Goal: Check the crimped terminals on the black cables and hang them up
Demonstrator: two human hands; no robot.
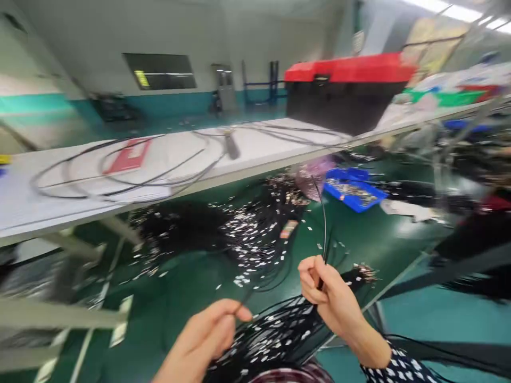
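My right hand [329,295] is closed round a black cable [324,226], whose upper part curves up above the fingers. My left hand [209,332] is lower and to the left, its thumb and forefinger pinched on a thin dark cable, partly blurred. Just below and between both hands lies a thick bundle of black cables [275,332] dotted with white labels. Farther back on the green work surface [183,290] spreads another pile of labelled black cables [247,229].
A white shelf [255,159] crosses above the work surface, carrying loops of black cable [131,187], a red card [130,155] and a black toolbox with a red lid [347,77]. Under it stands a blue tray [353,203] of small metal parts, near a pink bag [313,178].
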